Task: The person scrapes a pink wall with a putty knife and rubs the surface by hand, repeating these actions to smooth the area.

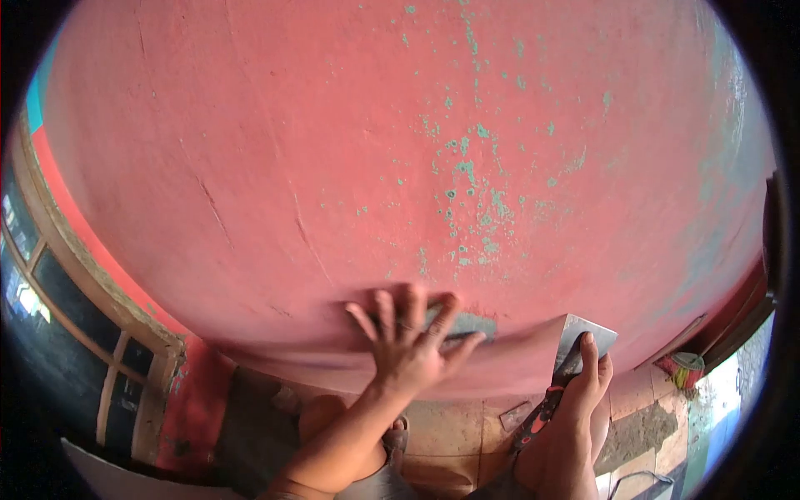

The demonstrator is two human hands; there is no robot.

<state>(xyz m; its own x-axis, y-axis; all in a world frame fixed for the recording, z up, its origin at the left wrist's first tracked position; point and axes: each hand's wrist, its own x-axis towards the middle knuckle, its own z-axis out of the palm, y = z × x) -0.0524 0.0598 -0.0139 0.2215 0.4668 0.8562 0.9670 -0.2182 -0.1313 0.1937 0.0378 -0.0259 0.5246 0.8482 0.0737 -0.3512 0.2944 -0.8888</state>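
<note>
My left hand (412, 346) lies against the red-painted wall (358, 167), fingers spread and pointing upward. Beside its thumb and index finger shows a dark grey patch (477, 325), partly hidden behind the hand. Held in my right hand (583, 387) is a putty knife (587, 327) with a wide metal blade and a black-and-red handle. The blade points up, close to the lower part of the wall, and my thumb presses along it. Above both hands, flaked paint leaves green spots (467, 171) and specks on the wall.
A wooden-framed window (112, 367) stands at the left. My legs are bent on the tiled floor (450, 429) below. At the lower right are a brush with coloured bristles (685, 371) and a rough grey floor patch (637, 433). Thin cracks (304, 225) run down the wall.
</note>
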